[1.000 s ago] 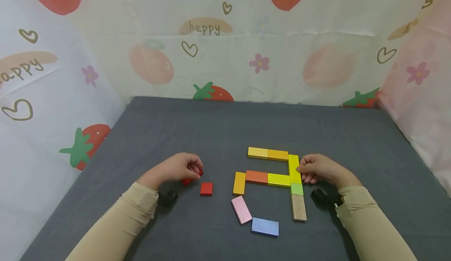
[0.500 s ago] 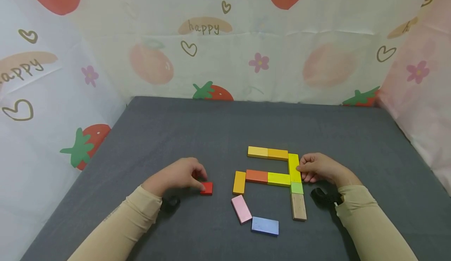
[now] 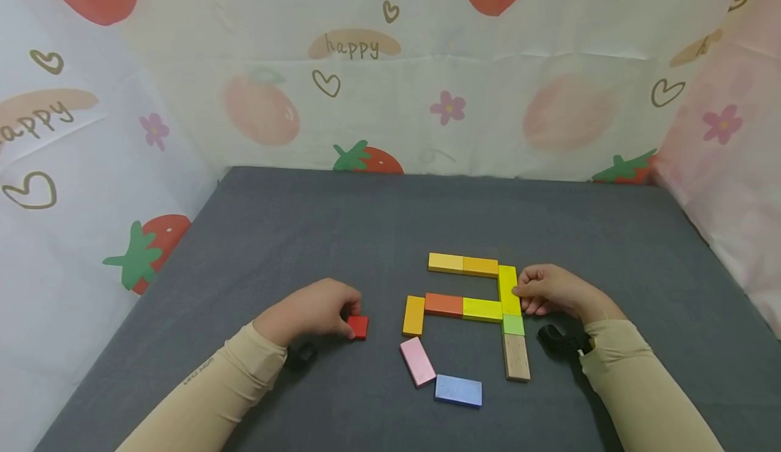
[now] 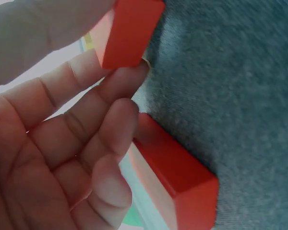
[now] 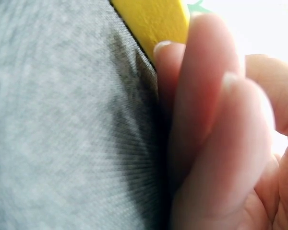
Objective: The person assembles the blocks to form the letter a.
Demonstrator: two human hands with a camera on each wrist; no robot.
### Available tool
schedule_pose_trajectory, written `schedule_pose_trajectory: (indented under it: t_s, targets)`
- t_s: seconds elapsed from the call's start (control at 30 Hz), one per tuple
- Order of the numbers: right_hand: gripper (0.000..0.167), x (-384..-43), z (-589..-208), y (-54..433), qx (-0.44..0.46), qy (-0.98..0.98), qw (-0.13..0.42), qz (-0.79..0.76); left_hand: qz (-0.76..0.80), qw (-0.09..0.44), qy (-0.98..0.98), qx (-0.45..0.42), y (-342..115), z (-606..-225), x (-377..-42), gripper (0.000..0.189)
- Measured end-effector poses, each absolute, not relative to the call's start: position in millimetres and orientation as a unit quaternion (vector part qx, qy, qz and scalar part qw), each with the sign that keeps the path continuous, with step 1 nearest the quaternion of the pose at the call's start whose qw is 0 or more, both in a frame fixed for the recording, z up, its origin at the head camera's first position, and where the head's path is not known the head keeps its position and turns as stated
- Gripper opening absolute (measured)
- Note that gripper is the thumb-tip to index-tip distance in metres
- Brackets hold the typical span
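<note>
In the head view my left hand [image 3: 317,311] pinches a small square red block [image 3: 358,327], thumb at its near side and index finger at its far side. The left wrist view shows this red block [image 4: 132,36] at the thumb and fingertips. A second, longer red block [image 4: 177,167] lies by the lower fingers there; the hand hides it from the head view. My right hand [image 3: 558,293] rests with loosely curled fingers at the right edge of an upright-lying yellow block [image 3: 509,288], a fingertip touching it. The right wrist view shows that yellow block [image 5: 156,24] beyond the fingertips.
Left of the yellow block run a lime-yellow block [image 3: 482,310], an orange-red block [image 3: 444,304] and an amber block [image 3: 413,315]. A pink block [image 3: 417,361], a blue block [image 3: 458,390], a green block [image 3: 513,324] and a wooden block [image 3: 516,357] lie nearer. Two yellow-orange blocks [image 3: 462,264] lie farther back.
My left hand has moved slightly right and nearer, from above another red piece to the small square red block, which it now pinches. The right hand has stayed put.
</note>
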State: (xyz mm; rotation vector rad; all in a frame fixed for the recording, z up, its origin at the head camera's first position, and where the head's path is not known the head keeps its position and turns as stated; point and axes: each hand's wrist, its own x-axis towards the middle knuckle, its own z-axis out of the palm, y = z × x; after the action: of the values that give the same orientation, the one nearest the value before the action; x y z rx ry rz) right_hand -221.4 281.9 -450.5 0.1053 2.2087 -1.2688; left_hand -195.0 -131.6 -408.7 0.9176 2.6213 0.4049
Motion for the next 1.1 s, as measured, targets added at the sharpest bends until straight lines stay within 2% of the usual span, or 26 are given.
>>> schedule_pose_trajectory:
  t_s: [0.27,0.43,0.57,0.7,1.1]
  targets:
    - [0.017,-221,-449,282,0.031,0.828,0.293,-0.477,0.146,0.18,0.911,0.342,-126,-407,-196,0.014]
    - [0.017,-220,-448,283,0.029,0.827,0.295,-0.478,0.161,0.203,0.905,0.337,-121,-404,-196,0.017]
    - [0.017,-221,-449,283,0.032,0.826,0.296,-0.478,0.182,0.225,0.896,0.338,-112,-399,-197,0.004]
    - [0.017,-221,-451,283,0.033,0.826,0.296,-0.479,0.207,0.232,0.884,0.348,-98,-392,-198,0.019]
    - [0.017,-221,-450,283,0.03,0.826,0.295,-0.48,0.232,0.261,0.857,0.379,-37,-392,-195,0.01]
